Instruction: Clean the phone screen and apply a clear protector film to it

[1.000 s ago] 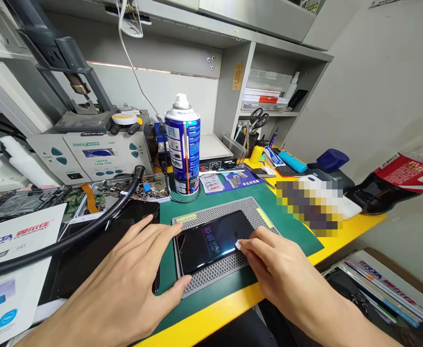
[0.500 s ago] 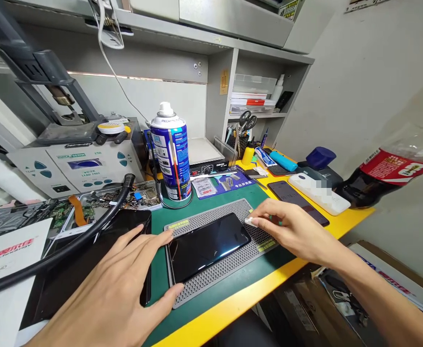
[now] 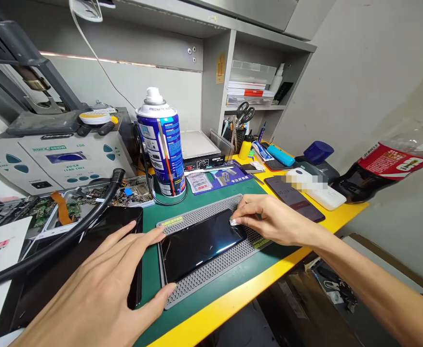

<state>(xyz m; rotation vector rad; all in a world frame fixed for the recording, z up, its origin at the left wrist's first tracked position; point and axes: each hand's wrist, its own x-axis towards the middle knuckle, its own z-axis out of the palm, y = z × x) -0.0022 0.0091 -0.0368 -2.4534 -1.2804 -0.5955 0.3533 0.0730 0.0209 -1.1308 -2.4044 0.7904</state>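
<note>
A black smartphone [image 3: 204, 246] lies screen up on a grey perforated mat [image 3: 193, 284], with a small mark on its dark glass. My left hand [image 3: 106, 284] is open with fingers spread; its index fingertip and thumb rest at the phone's left end, one at each corner. Other fingers of that hand reach over the edge of a larger black device [image 3: 74, 260]. Between thumb and fingers, my right hand [image 3: 269, 217] pinches a small white wad [image 3: 234, 222], which touches the phone's right end near the upper corner.
Behind the mat stands a blue spray can [image 3: 162, 144]. A soldering station [image 3: 55, 159] and black hose [image 3: 99, 217] are on the left. On the right lie another phone [image 3: 294, 197], a white phone-shaped item [image 3: 318, 190] and a tilted cola bottle [image 3: 385, 166]. A yellow edge [image 3: 211, 318] borders the bench.
My right hand has moved left with the white wad, from beside the phone onto its right end. My left hand stays at the phone's left end. The camera view has shifted slightly.
</note>
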